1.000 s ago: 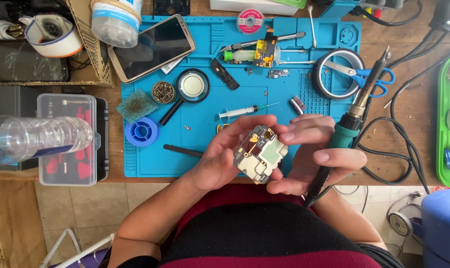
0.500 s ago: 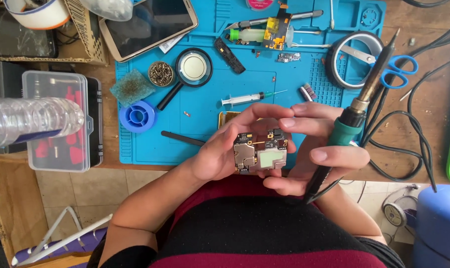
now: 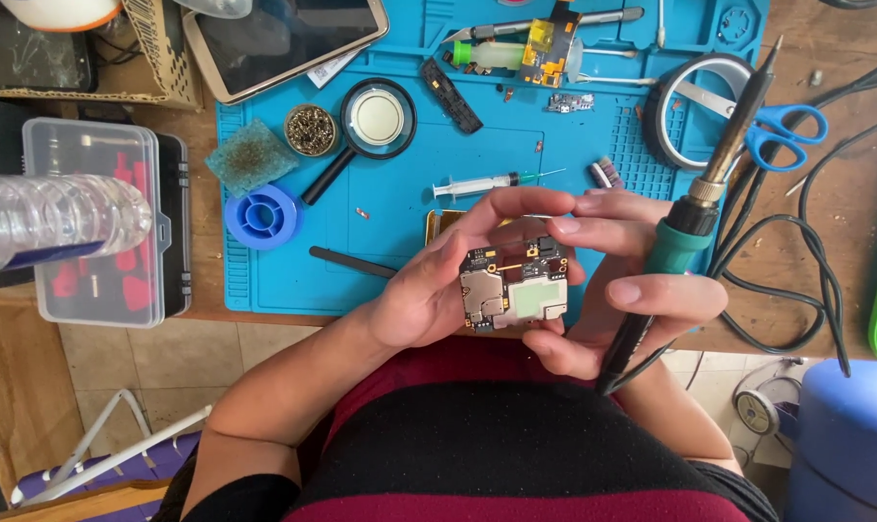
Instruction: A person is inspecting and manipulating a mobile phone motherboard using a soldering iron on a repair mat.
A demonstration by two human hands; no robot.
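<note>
Head camera view looking down: both hands cradle a small phone circuit board (image 3: 514, 287) near the mat's front edge. Left hand (image 3: 429, 290) curls half closed around the board's 9 o'clock side; right hand (image 3: 617, 290) pinches its 3 o'clock side while clamping a green-handled soldering iron (image 3: 695, 208), tip pointing to 1 o'clock. This looks like inspection before soldering; bringing the tip down calls for a regrip. Blue mat (image 3: 400, 203) lies bare at 11 o'clock; syringe (image 3: 482, 184) at 12.

I get one view only, from the head camera: it looks steeply down, close over the blue mat (image 3: 409, 222) on the counter (image 3: 825, 184) and my lap.
</note>
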